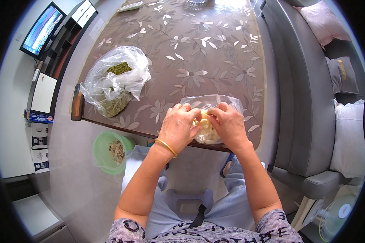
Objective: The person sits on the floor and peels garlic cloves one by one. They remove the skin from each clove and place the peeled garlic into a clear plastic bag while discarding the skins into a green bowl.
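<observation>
A clear plastic bag point(213, 138) of pale yellow pieces, which look like peeled garlic cloves point(202, 123), lies at the near edge of the table. Both hands are over its mouth. My left hand point(180, 124), with a gold ring and bracelet, has its fingers curled at the bag's left side. My right hand point(229, 124) bends its fingers over the right side, thumb and forefinger close together. Whether either hand pinches the plastic or a piece is hidden by the fingers. At the table's left, another clear bag point(133, 60) stands open, holding small green beans point(120, 68).
A flower-patterned cover lies on the table point(191, 76). A phone point(76, 103) rests at its left corner. Below stands a green bin point(102, 158) with scraps. A grey sofa point(298, 91) runs along the right, with a fan point(337, 215) near its end. A plastic stool point(188, 197) is beneath me.
</observation>
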### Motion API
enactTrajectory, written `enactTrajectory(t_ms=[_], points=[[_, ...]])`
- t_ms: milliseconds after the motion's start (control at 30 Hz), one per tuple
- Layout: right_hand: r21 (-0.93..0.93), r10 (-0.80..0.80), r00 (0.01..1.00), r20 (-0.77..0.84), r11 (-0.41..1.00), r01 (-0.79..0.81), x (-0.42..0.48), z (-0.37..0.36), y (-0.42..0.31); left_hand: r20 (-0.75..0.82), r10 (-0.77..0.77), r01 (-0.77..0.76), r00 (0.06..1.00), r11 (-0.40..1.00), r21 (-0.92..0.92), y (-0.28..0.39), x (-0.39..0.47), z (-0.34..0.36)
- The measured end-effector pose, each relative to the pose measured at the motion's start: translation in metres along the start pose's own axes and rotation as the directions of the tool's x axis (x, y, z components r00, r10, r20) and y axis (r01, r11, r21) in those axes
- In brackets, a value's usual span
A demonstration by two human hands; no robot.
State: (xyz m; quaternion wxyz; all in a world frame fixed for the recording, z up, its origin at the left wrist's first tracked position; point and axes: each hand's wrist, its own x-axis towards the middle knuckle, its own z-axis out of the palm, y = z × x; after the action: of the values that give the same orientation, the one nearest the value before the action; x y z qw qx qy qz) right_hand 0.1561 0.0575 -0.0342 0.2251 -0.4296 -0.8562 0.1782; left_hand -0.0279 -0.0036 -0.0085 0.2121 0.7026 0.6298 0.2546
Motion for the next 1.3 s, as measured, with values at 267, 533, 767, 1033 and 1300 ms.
enactTrajectory(t_ms=[267, 533, 767, 1033, 1300], points=[[-0.110, -0.021, 1.000, -0.014, 0.994, 0.019, 0.004, 0.008, -0.007, -0.003, -0.001, 0.001, 1.000, 1.000, 0.003, -0.003, -0.003, -0.001], [0.161, 0.126, 0.992, -0.014, 0.979, -0.122, 0.008, -0.002, -0.001, 0.000, -0.005, 0.005, 1.000, 1.000, 0.022, -0.006, -0.005, -0.003], [0.634, 0.302, 0.910, 0.283, 0.654, -0.414, 0.004, -0.017, 0.017, -0.104, -0.002, -0.005, 0.995, 0.997, -0.071, -0.003, 0.001, -0.004], [0.766, 0.204, 0.860, 0.467, 0.393, -0.509, 0.006, -0.034, 0.002, -0.323, -0.099, -0.010, 0.941, 0.947, -0.320, 0.001, 0.006, -0.004], [0.678, -0.169, 0.706, 0.688, 0.496, -0.542, -0.015, 0.010, -0.082, -0.769, -0.139, -0.151, 0.623, 0.944, -0.293, -0.009, 0.003, -0.036]])
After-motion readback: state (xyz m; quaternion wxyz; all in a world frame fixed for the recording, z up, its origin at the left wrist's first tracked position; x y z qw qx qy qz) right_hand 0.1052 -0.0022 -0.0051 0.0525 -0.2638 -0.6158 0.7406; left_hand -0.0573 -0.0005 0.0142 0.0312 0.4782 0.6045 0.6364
